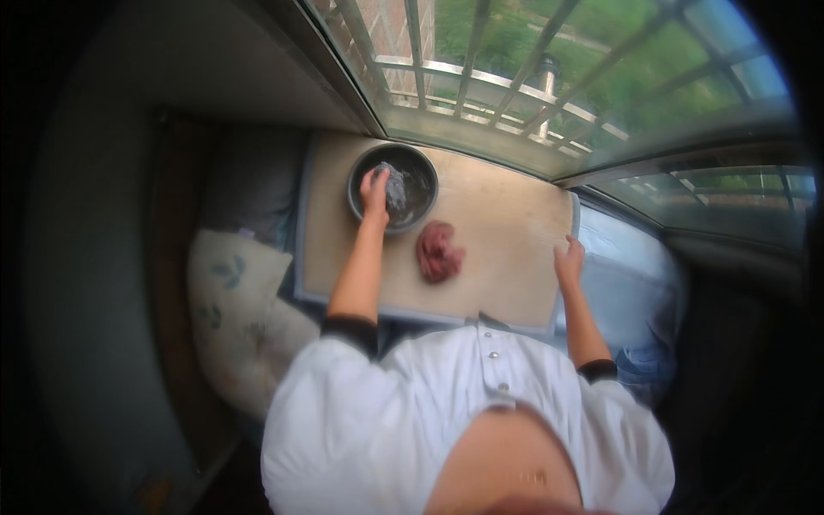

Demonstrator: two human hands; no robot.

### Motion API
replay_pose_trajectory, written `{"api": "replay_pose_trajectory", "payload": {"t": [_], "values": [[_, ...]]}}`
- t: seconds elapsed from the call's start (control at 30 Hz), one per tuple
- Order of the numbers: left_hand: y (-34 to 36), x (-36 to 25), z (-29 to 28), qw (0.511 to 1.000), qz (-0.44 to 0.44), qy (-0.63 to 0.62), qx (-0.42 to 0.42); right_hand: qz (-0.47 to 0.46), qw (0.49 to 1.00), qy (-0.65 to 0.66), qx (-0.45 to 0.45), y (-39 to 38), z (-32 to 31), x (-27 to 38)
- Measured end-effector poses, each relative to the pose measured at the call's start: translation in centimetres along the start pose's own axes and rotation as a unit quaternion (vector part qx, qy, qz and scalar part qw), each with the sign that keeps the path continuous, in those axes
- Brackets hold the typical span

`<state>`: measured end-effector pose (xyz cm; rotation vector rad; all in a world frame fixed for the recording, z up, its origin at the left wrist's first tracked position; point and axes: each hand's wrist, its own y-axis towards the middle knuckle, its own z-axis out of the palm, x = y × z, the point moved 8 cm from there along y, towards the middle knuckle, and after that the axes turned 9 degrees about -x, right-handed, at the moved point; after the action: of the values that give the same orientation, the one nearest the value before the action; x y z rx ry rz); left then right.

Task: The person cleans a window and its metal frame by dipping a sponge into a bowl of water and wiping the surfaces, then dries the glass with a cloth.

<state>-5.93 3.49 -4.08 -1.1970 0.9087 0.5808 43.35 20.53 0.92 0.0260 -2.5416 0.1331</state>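
Remotely, I am pinching the crumpled grey cloth [396, 187] inside the dark basin [419, 206] with the fingers of the left hand [375, 196], a reddish cloth [438, 252] is lying just beside the basin on the worktop [506, 249], and the right hand [568, 260] is showing at the worktop's right edge, finger state too blurred to tell.

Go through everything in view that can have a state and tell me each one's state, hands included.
Dark basin: upright, gray cloth inside.
Gray cloth: bunched.
Left hand: in the basin, gripping the gray cloth.
Reddish cloth: crumpled, on the tabletop.
Right hand: fingers bent, near the tabletop's right edge, nothing visibly held.
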Motion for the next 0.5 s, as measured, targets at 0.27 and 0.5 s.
{"api": "replay_pose_trajectory", "payload": {"t": [0.27,0.5], "values": [[3.6,0.0,2.8,0.999,0.0,-0.033,0.014,-0.035,0.998,0.019,-0.058,2.9,-0.1,1.7],[2.9,2.0,-8.1,0.985,0.013,0.045,-0.167,-0.001,0.999,0.047,-0.026,-2.8,2.1,6.1]]}}
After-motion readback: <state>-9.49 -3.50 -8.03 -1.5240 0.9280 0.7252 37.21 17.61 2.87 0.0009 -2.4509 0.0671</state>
